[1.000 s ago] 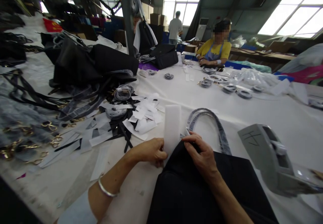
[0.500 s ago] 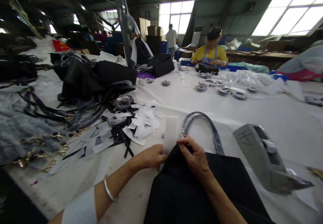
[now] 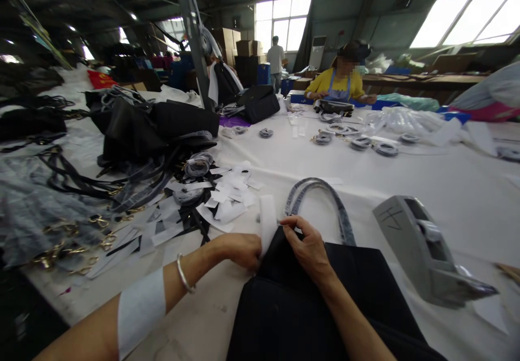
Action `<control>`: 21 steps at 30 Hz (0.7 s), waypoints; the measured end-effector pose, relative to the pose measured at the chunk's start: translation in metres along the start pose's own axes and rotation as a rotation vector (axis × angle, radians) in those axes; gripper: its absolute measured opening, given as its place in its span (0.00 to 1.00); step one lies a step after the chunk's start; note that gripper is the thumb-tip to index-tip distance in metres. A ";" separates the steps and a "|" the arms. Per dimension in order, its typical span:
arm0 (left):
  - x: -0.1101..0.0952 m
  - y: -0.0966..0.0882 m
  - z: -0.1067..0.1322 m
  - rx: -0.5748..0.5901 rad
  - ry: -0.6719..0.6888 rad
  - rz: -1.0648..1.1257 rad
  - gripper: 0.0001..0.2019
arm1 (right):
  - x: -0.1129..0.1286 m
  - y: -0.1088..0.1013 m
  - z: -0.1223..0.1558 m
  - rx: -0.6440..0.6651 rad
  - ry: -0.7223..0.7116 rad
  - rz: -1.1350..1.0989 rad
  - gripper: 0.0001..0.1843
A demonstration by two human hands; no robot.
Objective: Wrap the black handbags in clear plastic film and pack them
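Note:
A black bag [image 3: 309, 301] lies on the white table in front of me, its wrapped grey handle [image 3: 320, 195] arching away. My left hand [image 3: 239, 250] is closed on a white foam strip [image 3: 267, 220] that stands at the bag's top left corner. My right hand [image 3: 306, 244] pinches the bag's top edge beside the strip, fingers curled onto the black material. A silver bangle sits on my left wrist.
A grey tape dispenser [image 3: 426, 252] sits to the right. White paper scraps [image 3: 227, 193], black straps and gold clasps [image 3: 73, 242] lie to the left, behind them a pile of black bags [image 3: 150, 122]. A person in yellow [image 3: 341, 82] works at the far side; coiled straps [image 3: 357, 143] lie there.
The white strip has gone lower at the bag's top edge, with less of it showing above my hands. The view has shifted slightly; both hands stay at the bag's corner.

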State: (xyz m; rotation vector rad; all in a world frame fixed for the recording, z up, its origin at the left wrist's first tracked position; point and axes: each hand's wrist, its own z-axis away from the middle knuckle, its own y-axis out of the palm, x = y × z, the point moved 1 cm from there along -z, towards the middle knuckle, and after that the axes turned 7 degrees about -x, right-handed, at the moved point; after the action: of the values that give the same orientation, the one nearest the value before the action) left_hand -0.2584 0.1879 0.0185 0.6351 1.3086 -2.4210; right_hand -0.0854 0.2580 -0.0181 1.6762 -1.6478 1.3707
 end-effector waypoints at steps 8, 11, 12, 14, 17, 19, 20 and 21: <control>0.016 0.017 0.020 0.068 -0.145 0.449 0.04 | 0.001 0.005 0.001 0.275 -0.240 0.135 0.11; 0.027 0.045 0.050 -0.180 -0.255 0.876 0.14 | 0.001 0.007 0.002 0.336 -0.258 0.137 0.09; 0.029 0.055 0.058 -0.208 -0.296 0.921 0.13 | 0.001 0.007 0.002 0.343 -0.250 0.128 0.08; 0.027 0.074 0.068 -0.190 -0.339 0.939 0.12 | 0.001 0.008 0.001 0.356 -0.222 0.118 0.08; 0.020 0.092 0.071 -0.145 -0.350 0.950 0.15 | 0.002 0.007 0.001 0.367 -0.167 0.137 0.09; 0.019 0.097 0.069 -0.179 -0.344 0.976 0.15 | 0.003 0.007 0.000 0.370 -0.143 0.149 0.10; 0.018 0.098 0.069 -0.214 -0.319 0.997 0.15 | 0.003 0.006 0.000 0.369 -0.135 0.152 0.10; 0.018 0.098 0.068 -0.261 -0.282 1.028 0.15 | 0.003 0.006 0.000 0.363 -0.129 0.155 0.09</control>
State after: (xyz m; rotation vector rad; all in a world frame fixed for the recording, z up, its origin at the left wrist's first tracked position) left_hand -0.2431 0.0768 -0.0272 0.6395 0.8351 -1.4114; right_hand -0.0917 0.2551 -0.0173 1.9031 -1.7074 1.7565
